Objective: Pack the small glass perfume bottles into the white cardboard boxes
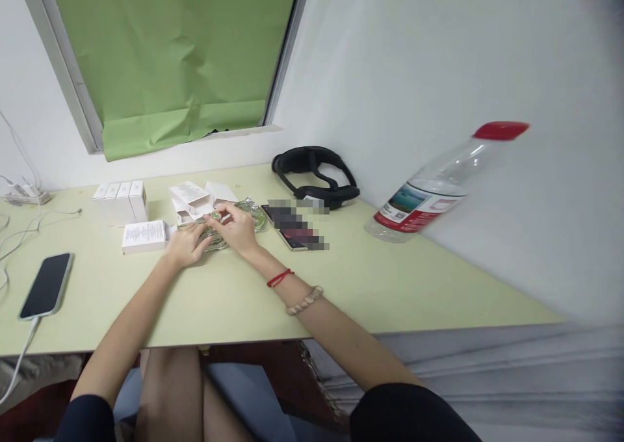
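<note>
My two hands are close together over shiny, clear-and-greenish plastic packets on the pale table. The thumb and fingers of my right hand are pinched together at the packets' left end. What lies between those fingertips is too small to name. My left hand rests low beside it, fingers stretched forward and thumb apart, touching the packets' near left edge. Just behind the hands lie opened white cartons with flaps up. A closed white carton lies left of my left hand.
Several white boxes stand in a row at the back left. A charging phone and white cables lie left. Right of my hands are a blurred-out phone-like device, a black headset and a red-capped bottle by the wall.
</note>
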A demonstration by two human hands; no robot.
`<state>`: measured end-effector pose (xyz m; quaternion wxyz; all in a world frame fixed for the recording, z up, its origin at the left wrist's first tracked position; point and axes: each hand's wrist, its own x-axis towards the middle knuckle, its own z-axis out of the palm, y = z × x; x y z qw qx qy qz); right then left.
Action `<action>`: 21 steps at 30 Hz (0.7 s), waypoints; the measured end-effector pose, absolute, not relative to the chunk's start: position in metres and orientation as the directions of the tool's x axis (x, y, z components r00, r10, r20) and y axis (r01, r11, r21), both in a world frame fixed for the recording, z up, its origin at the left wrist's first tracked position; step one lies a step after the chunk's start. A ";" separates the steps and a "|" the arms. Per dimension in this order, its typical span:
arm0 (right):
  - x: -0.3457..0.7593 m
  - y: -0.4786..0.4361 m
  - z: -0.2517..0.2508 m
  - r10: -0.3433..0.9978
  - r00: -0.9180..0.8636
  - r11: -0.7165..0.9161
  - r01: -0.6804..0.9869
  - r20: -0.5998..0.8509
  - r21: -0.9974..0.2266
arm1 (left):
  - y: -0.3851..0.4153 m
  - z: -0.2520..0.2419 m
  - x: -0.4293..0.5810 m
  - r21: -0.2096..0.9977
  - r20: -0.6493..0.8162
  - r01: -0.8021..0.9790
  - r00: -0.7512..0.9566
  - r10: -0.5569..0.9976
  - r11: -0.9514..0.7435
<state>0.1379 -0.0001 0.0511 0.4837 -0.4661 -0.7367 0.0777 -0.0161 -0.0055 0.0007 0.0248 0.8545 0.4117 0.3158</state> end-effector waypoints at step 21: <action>0.146 0.017 0.057 0.864 0.076 0.464 0.260 0.497 -0.847 | -0.009 0.002 -0.020 0.286 0.532 0.736 0.410 0.741 -0.613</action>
